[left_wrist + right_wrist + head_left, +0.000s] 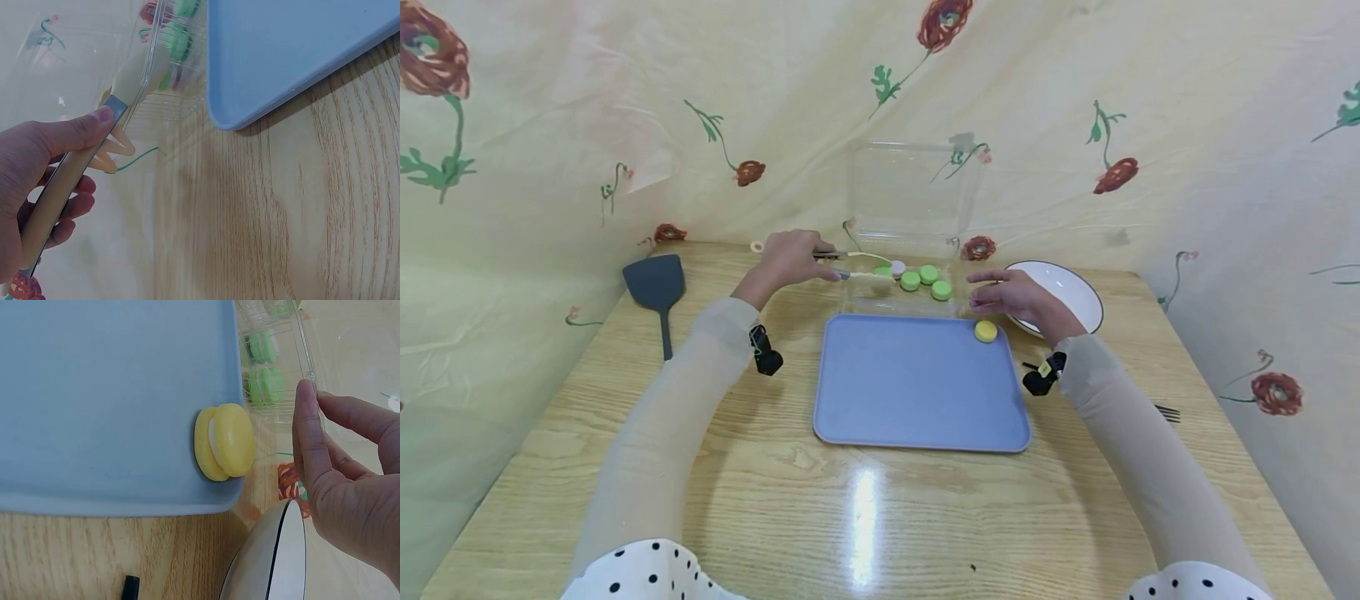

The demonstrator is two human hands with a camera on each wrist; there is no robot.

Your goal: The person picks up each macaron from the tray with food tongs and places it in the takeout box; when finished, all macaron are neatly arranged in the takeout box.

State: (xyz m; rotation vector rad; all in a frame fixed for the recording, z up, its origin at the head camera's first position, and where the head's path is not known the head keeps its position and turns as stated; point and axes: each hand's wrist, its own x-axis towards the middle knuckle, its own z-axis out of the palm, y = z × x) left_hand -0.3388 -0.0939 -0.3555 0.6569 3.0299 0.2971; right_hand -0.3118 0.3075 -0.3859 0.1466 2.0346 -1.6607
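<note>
Just above center frame, a left hand (792, 257) grips tongs (72, 172) beside green macarons (910, 281), likely light, fragile, best pinched gently by their sides; the right hand's (1013, 297) grasp is unclear.

White glare streaks the wooden table (760, 517) vertically.

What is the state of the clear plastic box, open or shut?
Open. The clear plastic box has its lid raised at the back, and the tongs reach in toward the macarons inside.
</note>
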